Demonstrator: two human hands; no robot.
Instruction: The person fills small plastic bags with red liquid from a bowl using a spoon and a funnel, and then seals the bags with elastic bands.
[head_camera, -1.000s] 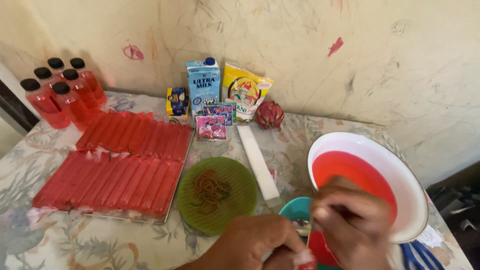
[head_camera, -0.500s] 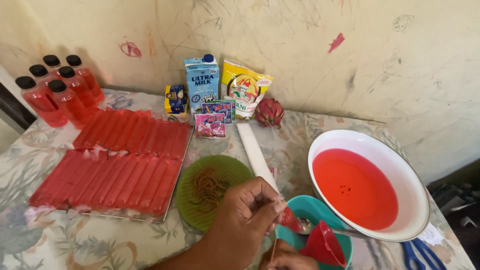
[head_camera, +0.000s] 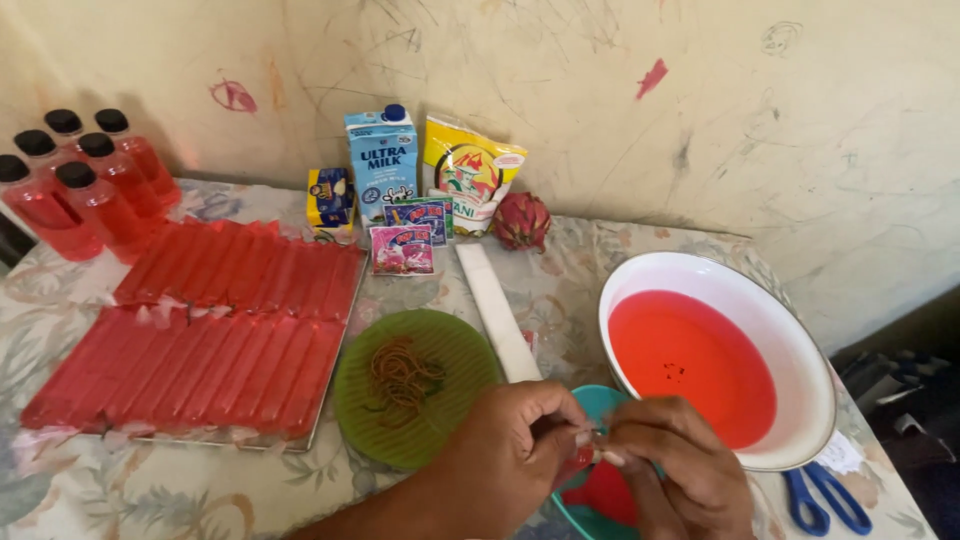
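Observation:
My left hand (head_camera: 510, 455) and my right hand (head_camera: 680, 470) meet above a teal bowl (head_camera: 590, 400) at the front edge. Both pinch the twisted top of a thin plastic tube filled with red liquid (head_camera: 600, 485), which hangs down between them. Just left of my hands lies a green plate (head_camera: 450, 350) holding a heap of brown rubber bands (head_camera: 400, 375). To the right stands a big white basin (head_camera: 795, 350) of red liquid.
Two rows of filled red tubes (head_camera: 200, 320) lie on a tray at the left. Several red bottles (head_camera: 80, 185), a milk carton (head_camera: 382, 160), sachets, a yellow packet (head_camera: 468, 170) and a dragon fruit (head_camera: 522, 222) line the wall. Blue scissors (head_camera: 818, 497) lie front right. A white strip (head_camera: 497, 310) lies mid-table.
My right hand came down from in front of the basin to meet the left over the teal bowl. Both now pinch the tube's top.

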